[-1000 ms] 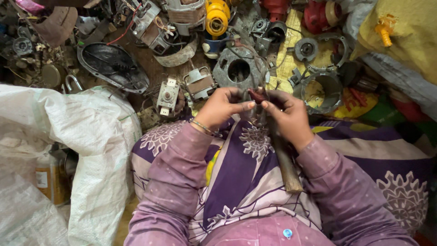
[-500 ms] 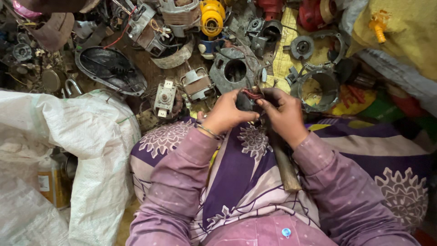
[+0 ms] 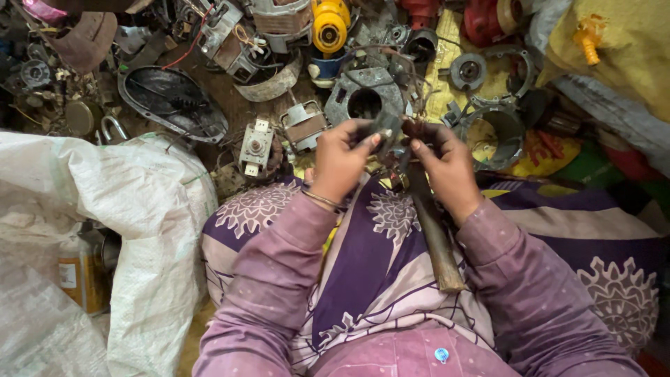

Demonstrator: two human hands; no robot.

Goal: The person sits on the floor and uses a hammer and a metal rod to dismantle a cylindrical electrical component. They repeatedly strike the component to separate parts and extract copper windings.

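My left hand point(image 3: 340, 157) grips a small dark metal part point(image 3: 386, 127) by its left side, thumb on top. My right hand point(image 3: 447, 162) pinches the same part from the right, fingers closed around it. Both hands meet above my lap, over the purple patterned cloth point(image 3: 363, 258). A wooden tool handle point(image 3: 436, 234) lies on my lap and runs down from under my right hand; its head is hidden by the hands. My sleeves are mauve.
A heap of scrap motor parts covers the ground ahead: a grey housing with a round hole point(image 3: 366, 98), a ring casing point(image 3: 495, 129), a small motor point(image 3: 255, 146), a black fan guard point(image 3: 171, 101), a yellow part point(image 3: 331, 24). A white woven sack point(image 3: 118, 230) stands left; a yellow sack point(image 3: 614, 49) lies right.
Both hands have stayed together on the small part, turning it slightly. The view has shifted a little, so the scrap pile sits lower in the picture.
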